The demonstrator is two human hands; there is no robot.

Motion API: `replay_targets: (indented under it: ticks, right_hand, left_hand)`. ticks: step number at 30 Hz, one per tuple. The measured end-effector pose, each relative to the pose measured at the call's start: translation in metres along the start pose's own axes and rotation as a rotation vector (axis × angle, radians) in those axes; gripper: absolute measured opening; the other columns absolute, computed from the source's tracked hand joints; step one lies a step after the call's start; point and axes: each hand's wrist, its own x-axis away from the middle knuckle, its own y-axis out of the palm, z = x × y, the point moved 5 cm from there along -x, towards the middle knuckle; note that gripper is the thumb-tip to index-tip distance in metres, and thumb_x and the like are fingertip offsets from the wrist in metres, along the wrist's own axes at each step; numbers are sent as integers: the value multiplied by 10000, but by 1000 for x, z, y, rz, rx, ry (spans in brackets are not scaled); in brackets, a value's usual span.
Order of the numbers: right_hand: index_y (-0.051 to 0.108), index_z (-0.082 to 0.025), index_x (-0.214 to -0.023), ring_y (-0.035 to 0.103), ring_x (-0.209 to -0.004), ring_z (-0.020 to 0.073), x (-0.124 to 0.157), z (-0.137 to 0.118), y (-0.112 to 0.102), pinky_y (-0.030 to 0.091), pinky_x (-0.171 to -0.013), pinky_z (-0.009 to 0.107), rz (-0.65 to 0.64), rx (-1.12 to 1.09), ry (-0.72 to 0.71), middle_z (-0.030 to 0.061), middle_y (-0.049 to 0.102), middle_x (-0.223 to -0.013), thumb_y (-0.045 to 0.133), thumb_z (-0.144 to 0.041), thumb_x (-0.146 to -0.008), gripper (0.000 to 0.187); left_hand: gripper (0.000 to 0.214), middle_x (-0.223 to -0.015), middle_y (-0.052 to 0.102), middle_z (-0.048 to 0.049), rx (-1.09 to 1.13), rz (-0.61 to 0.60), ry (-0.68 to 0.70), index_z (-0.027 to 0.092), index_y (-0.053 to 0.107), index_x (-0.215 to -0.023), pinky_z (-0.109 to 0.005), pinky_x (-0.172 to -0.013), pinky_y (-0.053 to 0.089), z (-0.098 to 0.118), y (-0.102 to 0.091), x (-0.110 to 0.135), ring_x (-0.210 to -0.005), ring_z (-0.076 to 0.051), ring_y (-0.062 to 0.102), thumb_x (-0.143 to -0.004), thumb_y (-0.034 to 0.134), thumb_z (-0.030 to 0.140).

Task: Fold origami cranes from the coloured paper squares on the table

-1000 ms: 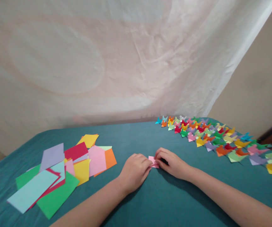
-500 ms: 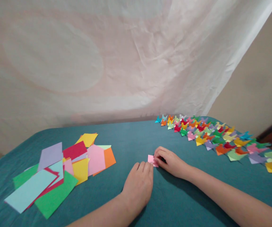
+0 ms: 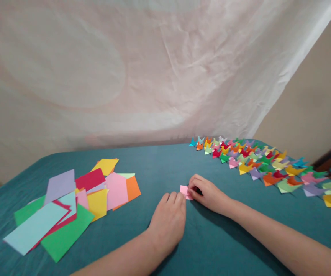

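A small pink piece of paper [image 3: 184, 190] lies on the teal cloth between my two hands, near the middle of the table. My right hand [image 3: 204, 190] pinches its right side between thumb and fingers. At its lower left edge, my left hand [image 3: 169, 216] has its fingers bent together against the paper; the back of the hand hides the thumb and the exact grip. The paper looks small and folded, though its creases are too fine to make out.
Loose sheets of coloured paper, such as a light blue sheet [image 3: 37, 228] and a green sheet [image 3: 68, 235], overlap on the left. Rows of folded paper birds [image 3: 256, 174] stand along the right. A pale curtain [image 3: 154, 76] hangs behind the table [image 3: 154, 161].
The view has tilted slightly, so everything sits a little higher in it. Both hands keep nearly the same place and hold at the pink paper.
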Motion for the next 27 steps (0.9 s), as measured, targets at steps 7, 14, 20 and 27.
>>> replay_targets:
  ticks: [7,14,20,27]
  right_hand:
    - [514,-178,-763,504,-697,124,0,2,1,440,-631,249,15,3,4,35,522,-855,489,-89,-808,102]
    - [524,-177,-761,502,-670,119,-1,3,2,440,-613,243,15,3,12,32,519,-838,496,-107,-816,93]
    - [525,-177,-747,495,-658,115,-1,1,2,434,-599,233,30,15,14,23,507,-813,499,-105,-813,101]
    - [509,-176,-714,491,-679,132,0,-6,1,432,-617,252,88,61,33,29,512,-793,507,-80,-785,119]
  left_hand:
    - [323,-941,551,-110,5,0,13,73,532,-1100,-365,-765,424,1,-3,-1,-874,-241,498,-817,377,74]
    - [313,-963,552,-105,46,4,0,91,520,-1114,-371,-780,426,-1,-2,-1,-887,-237,505,-830,387,81]
    - [337,-1006,545,-99,72,29,-13,116,496,-1158,-374,-810,420,-3,-1,0,-937,-238,490,-831,418,98]
    - [339,-983,545,-95,66,9,-13,113,507,-1150,-373,-795,423,-2,-2,-1,-909,-237,491,-824,415,96]
